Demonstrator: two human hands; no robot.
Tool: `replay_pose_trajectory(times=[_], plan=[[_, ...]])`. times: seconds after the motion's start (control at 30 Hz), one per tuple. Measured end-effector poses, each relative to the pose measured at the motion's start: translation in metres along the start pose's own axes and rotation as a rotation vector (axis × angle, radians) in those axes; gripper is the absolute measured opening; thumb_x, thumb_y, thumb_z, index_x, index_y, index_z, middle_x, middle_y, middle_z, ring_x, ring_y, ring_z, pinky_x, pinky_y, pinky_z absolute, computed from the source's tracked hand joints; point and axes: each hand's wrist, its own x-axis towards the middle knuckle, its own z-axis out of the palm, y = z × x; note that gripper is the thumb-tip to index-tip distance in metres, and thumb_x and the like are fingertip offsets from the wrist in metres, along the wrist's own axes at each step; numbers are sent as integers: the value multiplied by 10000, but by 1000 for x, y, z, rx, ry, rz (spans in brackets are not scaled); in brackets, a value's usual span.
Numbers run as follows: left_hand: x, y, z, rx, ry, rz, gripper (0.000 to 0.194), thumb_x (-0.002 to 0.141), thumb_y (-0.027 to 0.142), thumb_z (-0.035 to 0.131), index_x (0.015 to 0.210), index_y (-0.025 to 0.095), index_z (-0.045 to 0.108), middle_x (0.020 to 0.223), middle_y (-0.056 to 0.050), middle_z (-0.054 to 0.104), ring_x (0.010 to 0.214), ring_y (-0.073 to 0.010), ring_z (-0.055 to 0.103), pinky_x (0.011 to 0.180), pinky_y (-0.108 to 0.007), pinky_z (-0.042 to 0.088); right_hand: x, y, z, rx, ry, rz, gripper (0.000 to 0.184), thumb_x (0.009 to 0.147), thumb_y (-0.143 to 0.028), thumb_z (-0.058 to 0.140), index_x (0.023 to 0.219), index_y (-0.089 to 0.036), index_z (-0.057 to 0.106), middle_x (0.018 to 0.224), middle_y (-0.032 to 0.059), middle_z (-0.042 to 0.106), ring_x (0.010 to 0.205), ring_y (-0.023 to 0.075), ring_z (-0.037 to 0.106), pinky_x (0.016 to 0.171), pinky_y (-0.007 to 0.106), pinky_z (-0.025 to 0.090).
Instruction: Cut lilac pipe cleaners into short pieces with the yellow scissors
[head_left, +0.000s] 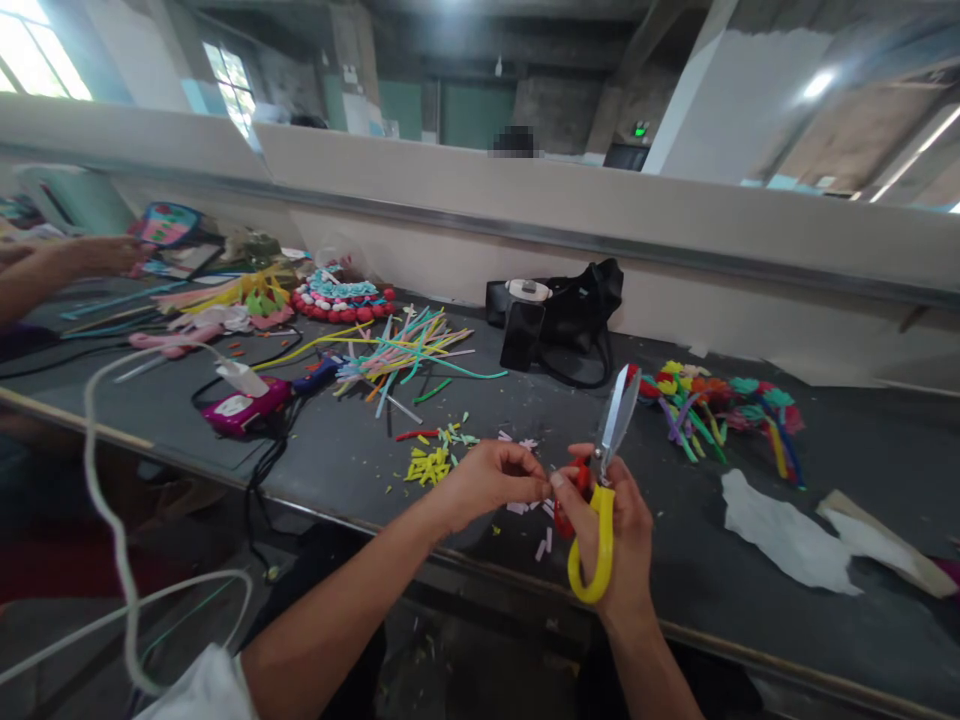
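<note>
In my right hand is a pair of scissors with one yellow and one red handle; the blades point up and away from me. My left hand has thumb and finger pinched together, meeting the right thumb and fingertips. Whatever is between them is too small to make out. Short yellow pieces lie in a pile left of my left hand, with pale green bits beside them. Pale pink cut pieces are scattered on the dark table beneath my hands.
Beyond the cut pieces lies a bundle of coloured fuzzy sticks. A purple power strip with cables sits left. At the back is a black bag; colourful fuzzy flowers and white paper lie right. Another person's hand works far left.
</note>
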Motion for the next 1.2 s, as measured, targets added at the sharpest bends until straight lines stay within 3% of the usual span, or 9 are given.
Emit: replay_pose_trajectory(times=[0.07, 0.17, 0.23, 0.33, 0.53, 0.73, 1.2], plan=[[0, 1, 0, -64, 15, -21, 161, 636, 256, 735, 660, 119, 654, 611, 7, 575, 579, -92, 479, 608, -229, 368, -1, -5, -1, 5, -2, 40, 325, 804, -414, 630, 1053, -208, 600, 744, -9, 639, 517, 116, 568, 529, 227, 475], [0, 1, 2, -214, 149, 48, 100, 625, 195, 719, 643, 129, 646, 627, 9, 581, 602, -92, 479, 627, -225, 362, -6, -11, -1, -46, 23, 47, 338, 834, -457, 586, 1053, -201, 608, 743, 4, 642, 527, 126, 579, 519, 225, 480], [-1, 2, 4, -336, 237, 114, 85, 627, 180, 714, 650, 139, 643, 652, 9, 589, 640, -101, 499, 656, -227, 368, -10, -11, 1, -112, 17, -28, 333, 842, -456, 572, 1052, -200, 611, 780, 15, 651, 576, 137, 602, 555, 230, 492], [-2, 4, 6, -492, 281, 183, 70, 648, 171, 700, 657, 150, 634, 686, 2, 608, 701, -121, 537, 717, -241, 386, -18, -5, 7, -224, -16, -157, 304, 851, -429, 567, 1052, -204, 601, 872, 36, 661, 700, 161, 629, 656, 256, 500], [-7, 13, 7, -670, 295, 189, 88, 652, 154, 704, 652, 154, 616, 702, 14, 603, 658, -99, 525, 675, -226, 392, -30, 5, 20, -292, -171, -172, 238, 868, -352, 560, 1060, -211, 573, 863, 24, 642, 749, 167, 611, 686, 267, 482], [-6, 6, 9, -660, 282, 117, 106, 676, 174, 703, 675, 157, 599, 707, -11, 619, 643, -115, 538, 609, -230, 378, -33, 9, 23, -326, -133, -217, 233, 867, -337, 572, 1071, -224, 564, 857, 12, 625, 734, 161, 595, 679, 263, 476], [-6, 0, 20, -739, 181, 163, 67, 727, 139, 673, 703, 157, 612, 769, -23, 654, 694, -112, 562, 647, -228, 420, -36, 6, 18, -293, -97, -288, 156, 897, -304, 530, 1012, -208, 573, 790, -5, 623, 641, 129, 587, 600, 217, 464]])
